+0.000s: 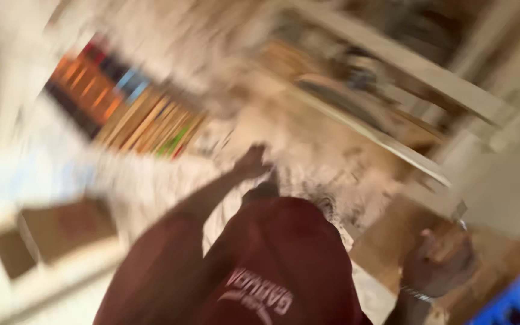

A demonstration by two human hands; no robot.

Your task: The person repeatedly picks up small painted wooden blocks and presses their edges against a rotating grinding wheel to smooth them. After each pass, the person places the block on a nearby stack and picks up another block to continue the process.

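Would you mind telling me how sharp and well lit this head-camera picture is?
Head view: heavy motion blur smears everything; the row of books shows only as coloured streaks; the left hand and right hand have soft outlines, so their grip is unreadable; the light is warm and dim, with washed-out pale patches at left.

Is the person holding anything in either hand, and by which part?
Too blurred to tell. The left hand reaches toward a pale mass; the right hand lies against a brown surface. No grip shows clearly.

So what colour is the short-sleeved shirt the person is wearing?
The short-sleeved shirt is dark maroon with pale lettering on it, blurred in the head view.
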